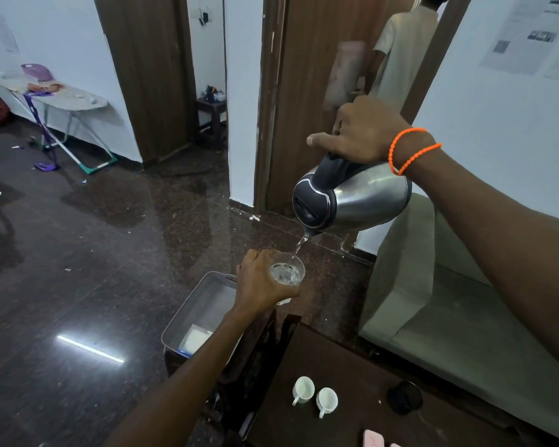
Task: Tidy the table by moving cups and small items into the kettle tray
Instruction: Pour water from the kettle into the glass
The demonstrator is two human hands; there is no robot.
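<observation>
The right hand (362, 130) has its grip wrapped around the black handle of one steel kettle (355, 198), which is tilted spout-down. A thin stream of water (299, 245) falls from the spout into one clear glass (288, 272), just below and to the left of that grip. The left hand (260, 279) has its grip closed around the side of the glass, holding it upright in the air. Two orange bands (410, 150) circle the right wrist.

Directly under the left grip and forearm lies one grey tray (191, 311), partly hidden by the arm; a white flat item (194, 340) lies in its near end. Well below both grips, on the dark desk (352, 366), stand two white cups (304, 389), side by side and close together, handles pointing toward the viewer. To their right on the desk sits one round black base (404, 397). At the desk's near edge a pink object (373, 439) shows only partly.
</observation>
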